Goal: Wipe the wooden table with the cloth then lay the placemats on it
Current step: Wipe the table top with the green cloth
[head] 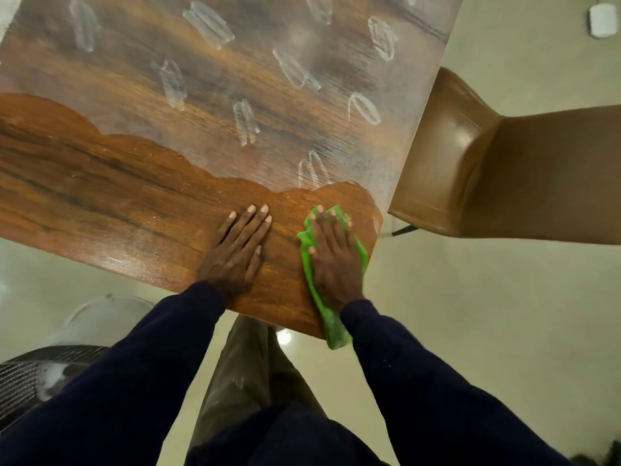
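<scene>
The wooden table [117, 183] fills the upper left of the head view. Its far part is hazy with white dust and finger-like smears; a band along the near edge shows clean dark wood with a scalloped border. My right hand [334, 253] lies flat with straight fingers on a green cloth [331, 326], pressing it on the table near the near right corner. One end of the cloth hangs over the table's edge. My left hand [238, 248] rests flat on the bare wood just left of the cloth. No placemats are in view.
A brown leather chair [504, 169] stands close to the table's right side. A white fan with a dark grille [50, 364] sits on the floor at lower left. A small white device [601, 23] lies on the pale floor at top right.
</scene>
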Motion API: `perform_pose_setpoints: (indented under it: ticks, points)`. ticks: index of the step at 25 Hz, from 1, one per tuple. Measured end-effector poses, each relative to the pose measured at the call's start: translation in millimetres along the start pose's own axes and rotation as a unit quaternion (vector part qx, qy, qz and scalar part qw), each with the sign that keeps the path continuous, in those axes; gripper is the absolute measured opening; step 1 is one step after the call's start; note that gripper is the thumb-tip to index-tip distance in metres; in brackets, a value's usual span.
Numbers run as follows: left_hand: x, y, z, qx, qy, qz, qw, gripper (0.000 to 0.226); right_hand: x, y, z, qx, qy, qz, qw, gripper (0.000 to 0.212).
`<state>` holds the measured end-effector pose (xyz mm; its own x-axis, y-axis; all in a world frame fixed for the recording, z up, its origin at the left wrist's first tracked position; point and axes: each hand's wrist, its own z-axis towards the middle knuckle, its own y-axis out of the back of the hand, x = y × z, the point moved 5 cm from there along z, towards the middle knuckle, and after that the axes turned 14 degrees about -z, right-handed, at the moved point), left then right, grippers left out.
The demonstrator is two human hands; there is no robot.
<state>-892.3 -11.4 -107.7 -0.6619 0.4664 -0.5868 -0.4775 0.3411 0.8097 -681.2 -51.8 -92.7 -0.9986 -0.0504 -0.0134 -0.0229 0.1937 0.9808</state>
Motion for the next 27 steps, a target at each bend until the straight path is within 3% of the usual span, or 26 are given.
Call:
perform_pose_setpoints:
  ticks: [3,6,10,13,17,19,21,23,27]
  points:
    - [5,-2,2,0.002,0.015,0.000,1.000,0.060,-32,13,51,-0.030,-0.104,0.006,0.994,0.059]
    - [7,-4,-1,0.011,0.025,-0.003,1.000,0.061,-14,23,100,-0.051,-0.118,-0.014,0.992,0.058]
    - [3,0,1,0.008,0.021,-0.001,1.000,0.061,24,25,74,-0.004,0.036,-0.003,0.999,0.058]
    - [4,-1,2,0.002,0.016,0.010,1.000,0.061,-4,16,33,0.023,0.154,-0.018,0.988,0.058]
    - [4,-1,2,-0.003,0.009,0.005,1.000,0.060,-72,22,77,-0.015,0.019,-0.012,1.000,0.058]
    - [5,-1,2,-0.003,0.009,0.005,1.000,0.060,-74,29,110,-0.037,-0.043,-0.014,0.998,0.057]
    - [3,0,1,-0.011,0.003,0.006,1.000,0.058,-53,32,125,-0.048,-0.050,-0.014,0.997,0.057]
    - [1,0,-2,-0.019,-0.004,0.011,1.000,0.057,-26,32,117,-0.040,0.011,-0.008,0.999,0.057]
    - [-11,0,7,-0.057,0.027,0.028,0.998,0.055,-27,19,65,-0.006,0.225,-0.014,0.974,0.057]
